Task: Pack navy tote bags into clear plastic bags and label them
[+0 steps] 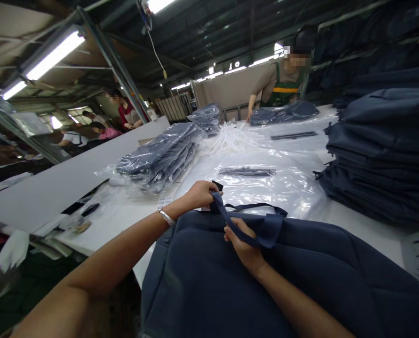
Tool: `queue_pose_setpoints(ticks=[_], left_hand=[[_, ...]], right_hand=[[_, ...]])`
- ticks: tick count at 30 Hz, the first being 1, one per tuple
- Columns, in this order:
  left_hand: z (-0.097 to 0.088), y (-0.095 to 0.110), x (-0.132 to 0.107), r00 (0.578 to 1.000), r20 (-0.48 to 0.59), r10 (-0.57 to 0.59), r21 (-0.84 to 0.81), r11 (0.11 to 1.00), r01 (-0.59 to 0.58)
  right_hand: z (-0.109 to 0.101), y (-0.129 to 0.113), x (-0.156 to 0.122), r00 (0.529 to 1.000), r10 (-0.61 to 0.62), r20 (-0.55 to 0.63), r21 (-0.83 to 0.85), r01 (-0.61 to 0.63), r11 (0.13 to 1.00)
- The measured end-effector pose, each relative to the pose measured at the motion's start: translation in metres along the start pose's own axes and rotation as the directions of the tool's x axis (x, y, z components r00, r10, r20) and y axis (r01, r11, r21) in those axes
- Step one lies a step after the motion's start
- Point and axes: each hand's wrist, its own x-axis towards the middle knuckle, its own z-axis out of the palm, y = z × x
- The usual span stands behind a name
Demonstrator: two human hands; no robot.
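A large navy bag (230,277) lies across the near edge of the table in front of me. My left hand (202,194) is closed at the left end of the bag's handle strap (226,217), and a small black tag (217,186) sticks out beside its fingertips. Lower down and to the right, my right hand (243,241) has its fingers curled round the same strap, close to where it meets the bag. Behind it, a second, thinner strap (255,205) arches over the bag's top edge.
Bags in clear plastic (160,152) are piled at left, with white strips (233,136) heaped beyond. Clear plastic sheets (286,183) cover the table's middle. A tall stack of navy bags (381,150) stands at right. A co-worker (279,84) stands across the table.
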Motion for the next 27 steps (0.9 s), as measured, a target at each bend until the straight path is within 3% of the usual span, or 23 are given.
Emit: queue_pose_setpoints(ticks=[2,5,7,9,11,13,15,18,21,23,25,27], left_hand=[[0.007,0.002,-0.005,0.995,0.062,-0.079,-0.062,0.995,0.083],[0.019,0.005,-0.018,0.989,0.109,0.100,0.024,0.994,-0.104],[0.020,0.006,-0.027,0.936,0.224,0.271,0.038,0.957,-0.286],[0.014,0.004,-0.031,0.843,0.332,0.423,-0.011,0.896,-0.445],[0.003,-0.002,-0.030,0.770,0.355,0.530,-0.003,0.824,-0.567],[-0.008,-0.014,-0.023,0.745,0.340,0.574,0.102,0.765,-0.636],[-0.012,-0.029,-0.014,0.764,0.361,0.535,0.200,0.755,-0.624],[-0.006,-0.053,0.001,0.797,0.495,0.346,0.177,0.858,-0.482],[0.005,-0.075,0.010,0.742,0.628,0.233,-0.003,0.955,-0.297],[0.007,-0.085,0.013,0.757,0.604,0.250,-0.120,0.967,-0.224],[0.003,-0.088,0.012,0.815,0.514,0.268,-0.170,0.963,-0.210],[-0.007,-0.083,0.005,0.874,0.412,0.256,-0.102,0.967,-0.235]], right_hand=[[-0.005,-0.001,0.007,1.000,-0.013,-0.009,0.076,0.014,0.997],[-0.012,-0.006,0.013,0.992,-0.053,0.115,0.180,0.032,0.983],[-0.016,-0.011,0.013,0.983,-0.087,0.162,0.204,0.053,0.977],[-0.021,-0.018,0.011,0.978,-0.112,0.178,0.214,0.073,0.974],[-0.024,-0.022,0.008,0.977,-0.105,0.188,0.241,0.057,0.969],[-0.026,-0.023,0.008,0.981,-0.080,0.176,0.304,0.024,0.952],[-0.027,-0.020,0.009,0.987,-0.059,0.151,0.378,-0.002,0.926],[-0.028,-0.013,0.012,0.992,-0.009,0.122,0.462,-0.049,0.885],[-0.029,-0.007,0.015,0.988,0.058,0.143,0.498,-0.122,0.859],[-0.029,-0.007,0.017,0.986,0.100,0.134,0.529,-0.156,0.834],[-0.030,-0.008,0.020,0.986,0.133,0.098,0.574,-0.165,0.802],[-0.030,-0.009,0.022,0.986,0.157,0.061,0.605,-0.161,0.780]])
